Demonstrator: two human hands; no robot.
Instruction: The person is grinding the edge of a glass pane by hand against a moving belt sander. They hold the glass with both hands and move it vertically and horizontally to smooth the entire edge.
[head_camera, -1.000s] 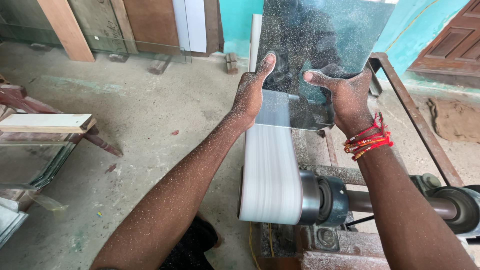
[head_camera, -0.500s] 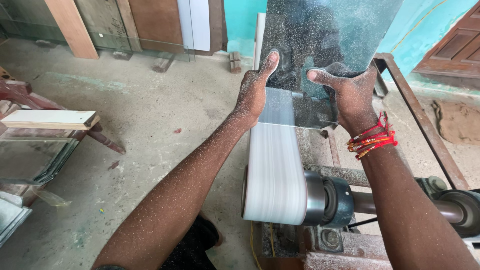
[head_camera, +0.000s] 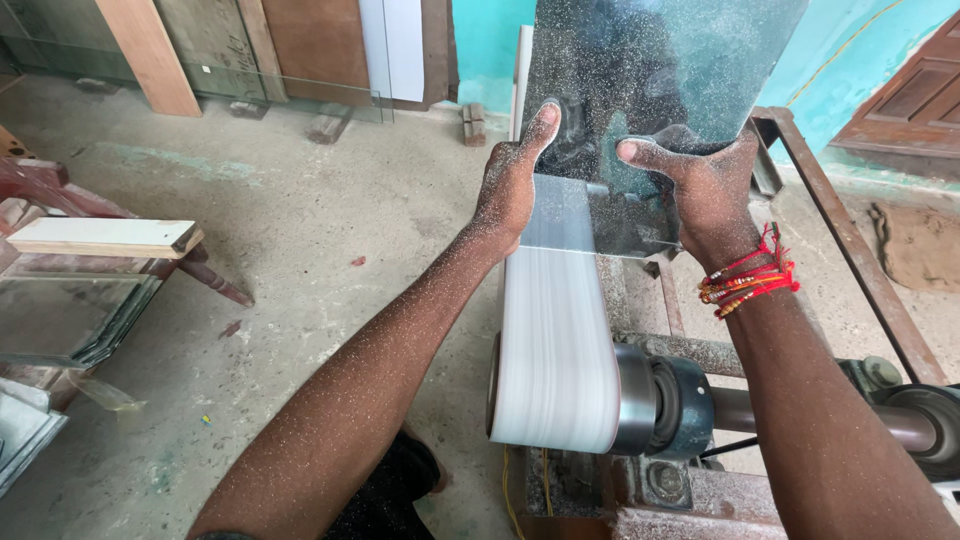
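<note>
drive roller (head_camera: 640, 400): nearest the camera, below and behind both hands; grey drum with a dark bearing housing, shaft running off to the right.
sanding belt (head_camera: 555, 340): white band wrapped over that roller, running up and away to just under the fingers.
left hand (head_camera: 510, 185): palm on the left edge of the glass pane (head_camera: 650, 90), thumb up along the edge; fingers clamped on the pane, dusted with white grit.
right hand (head_camera: 705, 190): grips the pane's right edge from the other side, thumb across the front face; fingers closed on it. red thread bands (head_camera: 750, 280) on that wrist.
glass pane: held upright between both hands, lower edge sitting at the belt just below the fingers; surface speckled with dust.
machine frame (head_camera: 850, 250): rusty steel rail right of the right hand.
floor (head_camera: 300, 220): concrete, left of the left hand; stacked glass sheets (head_camera: 60, 320) under a wooden board (head_camera: 100, 235) well off to the left.
far: planks and a clear sheet lean on the wall beyond the fingers.
risk, slip: bare hands on a raw glass edge; dusty grip could slide and cut.
risk, belt contact: fingertips sit close above the belt; a tilt or grab could pull them onto it.
risk, crack: uneven pressure on one corner could chip or break the pane.
</note>
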